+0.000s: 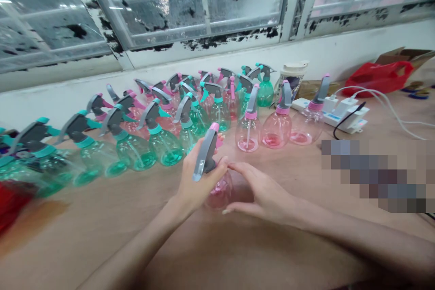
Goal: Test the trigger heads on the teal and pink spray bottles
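A clear pink spray bottle [219, 194] stands on the table in front of me, with a grey head and a pink nozzle tip. My left hand [200, 167] is closed around its neck, just under the spray head. On the bottle's right side is my right hand [260, 188], its thumb and fingers spread apart in a C shape. The right fingertips meet the left thumb by the bottle's shoulder, and the right thumb lies near the base. Whether the right hand presses on the bottle I cannot tell. Close behind stand three pink spray bottles [276, 129].
Several green spray bottles [170, 149] line the left, with more pink and green ones behind. A paper cup [291, 77], a white power strip [343, 115] with cables and a red plastic bag [377, 79] are at right. Something red [13, 204] lies at the left edge.
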